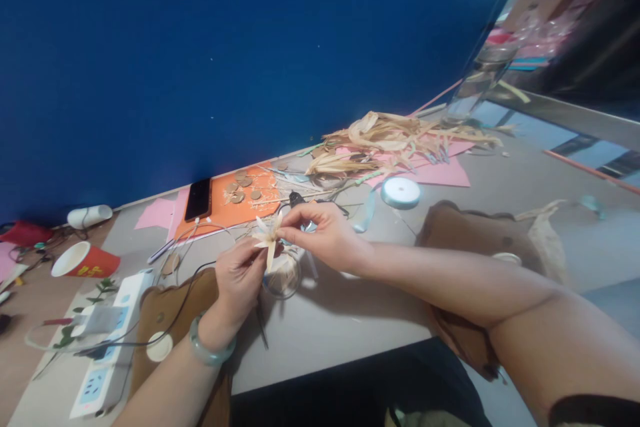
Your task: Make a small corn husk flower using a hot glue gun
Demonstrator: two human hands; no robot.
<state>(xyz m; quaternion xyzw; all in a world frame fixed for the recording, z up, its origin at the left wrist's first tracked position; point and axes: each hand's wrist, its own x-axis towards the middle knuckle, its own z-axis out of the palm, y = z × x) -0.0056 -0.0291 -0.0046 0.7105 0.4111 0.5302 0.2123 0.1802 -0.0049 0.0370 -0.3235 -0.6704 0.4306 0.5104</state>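
Observation:
A cream, husk-like flower (270, 239) with several pointed petals is held up over the near part of the table. My left hand (239, 277), a pale bangle on its wrist, closes its fingers around the flower's underside. From the right, my right hand (327, 238) pinches at the flower's middle with thumb and forefinger. Something pale blue shows between its fingers, too small to name. Below and behind the hands stands a clear round container (284, 285), partly covered by them. A black-tipped tool (297, 199) lies just beyond my right hand, mostly hidden.
Dried husks (383, 133) are heaped on pink paper by the blue wall. A ribbon spool (401, 193) lies nearer. Orange paper (219, 217) carries a phone (199, 200) and round discs. At left are a power strip (111, 353), a red cup (97, 263) and cables.

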